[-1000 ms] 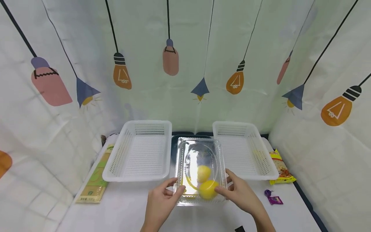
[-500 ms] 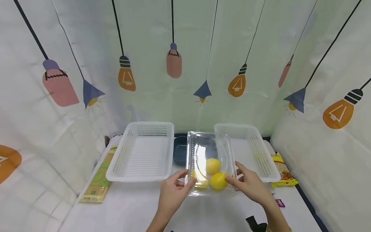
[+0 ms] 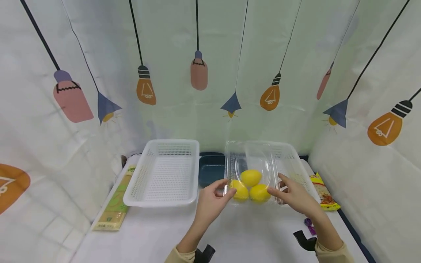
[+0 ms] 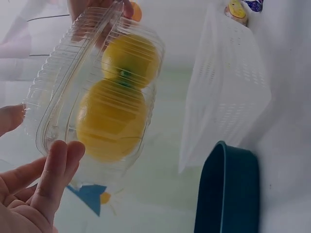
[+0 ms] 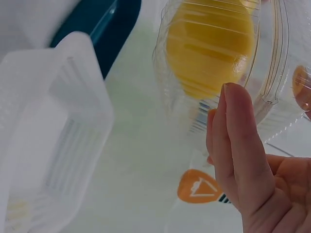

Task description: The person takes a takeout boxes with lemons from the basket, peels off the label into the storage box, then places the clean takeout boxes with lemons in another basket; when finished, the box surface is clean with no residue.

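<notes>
A lidded clear plastic box [image 3: 254,155] with three yellow lemons [image 3: 251,178] inside is held up between both hands. My left hand [image 3: 213,201] pinches its left side near the front corner, thumb on top. At the opposite side my right hand [image 3: 296,195] grips the edge with its thumb above and fingers beneath. In the left wrist view the lemons [image 4: 112,119] show through the ribbed wall, and the box is raised above the dark teal bin [image 4: 248,194]. From the right wrist, straight fingers [image 5: 243,131] support the box's underside.
White perforated baskets stand left [image 3: 161,175] and right [image 3: 292,160]; the box overlaps the right one in the head view. Between them is the teal bin [image 3: 210,170]. A noodle packet [image 3: 113,202] lies far left, a yellow snack bag [image 3: 323,191] and purple candy [image 3: 309,224] at right.
Both hands have moved the box to the right and away from the body, tilting it. More of the teal bin shows now, and the lemons have shifted inside so all three are plain.
</notes>
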Demonstrator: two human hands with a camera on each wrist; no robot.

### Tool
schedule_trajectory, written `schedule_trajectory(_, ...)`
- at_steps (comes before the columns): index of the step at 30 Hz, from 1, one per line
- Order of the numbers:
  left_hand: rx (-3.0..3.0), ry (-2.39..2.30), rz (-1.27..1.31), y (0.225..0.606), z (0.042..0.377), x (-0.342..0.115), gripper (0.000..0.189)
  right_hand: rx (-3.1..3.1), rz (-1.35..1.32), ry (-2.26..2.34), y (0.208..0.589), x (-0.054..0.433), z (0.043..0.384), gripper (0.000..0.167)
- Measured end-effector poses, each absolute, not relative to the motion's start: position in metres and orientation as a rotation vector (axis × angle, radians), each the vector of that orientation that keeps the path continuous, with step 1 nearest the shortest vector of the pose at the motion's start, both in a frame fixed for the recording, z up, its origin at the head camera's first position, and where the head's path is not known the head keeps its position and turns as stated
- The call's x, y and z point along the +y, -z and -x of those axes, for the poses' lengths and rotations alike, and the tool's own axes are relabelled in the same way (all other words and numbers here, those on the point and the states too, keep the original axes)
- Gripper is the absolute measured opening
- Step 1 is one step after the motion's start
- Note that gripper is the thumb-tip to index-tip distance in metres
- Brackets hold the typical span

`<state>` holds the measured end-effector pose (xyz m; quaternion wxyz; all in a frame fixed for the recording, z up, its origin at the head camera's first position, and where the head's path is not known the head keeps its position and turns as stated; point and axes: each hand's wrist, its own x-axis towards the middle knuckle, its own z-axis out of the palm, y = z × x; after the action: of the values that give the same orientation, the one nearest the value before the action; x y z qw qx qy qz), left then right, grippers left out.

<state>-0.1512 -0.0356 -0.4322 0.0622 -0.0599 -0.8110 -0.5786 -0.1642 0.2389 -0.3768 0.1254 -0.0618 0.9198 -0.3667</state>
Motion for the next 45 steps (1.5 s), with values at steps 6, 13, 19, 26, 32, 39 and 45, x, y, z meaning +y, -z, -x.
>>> schedule_trajectory(6, -2.459, 1.797, 0.252, 0.440, 0.166, -0.015, 0.055, 2.664, 0.202, 1.040, 0.380, 0.262, 0.176, 0.090)
schedule_trajectory(13, -2.425, 1.825, 0.289, 0.456, 0.190, 0.010, 0.053, 2.615, 0.216, 1.027, 0.385, 0.284, 0.201, 0.092)
schedule_trajectory(19, -2.460, 1.827, 0.327, 0.462, 0.207, 0.025, 0.053, 2.619, 0.218, 0.954, 0.389, 0.300, 0.216, 0.094)
schedule_trajectory(26, -2.544, 1.857, 0.381, 0.471, 0.223, 0.041, 0.055, 2.568, 0.203, 0.966, 0.393, 0.316, 0.234, 0.093)
schedule_trajectory(32, -2.614, 1.787, 0.412, 0.474, 0.235, 0.054, 0.052, 2.514, 0.168, 0.993, 0.398, 0.326, 0.245, 0.094)
schedule_trajectory(39, -2.788, 1.766, 0.503, 0.467, 0.243, 0.061, 0.064, 2.501, 0.119, 0.950, 0.401, 0.335, 0.254, 0.090)
schedule_trajectory(45, -2.865, 1.781, 0.556, 0.465, 0.248, 0.067, 0.068, 2.480, 0.102, 0.926, 0.402, 0.340, 0.262, 0.089)
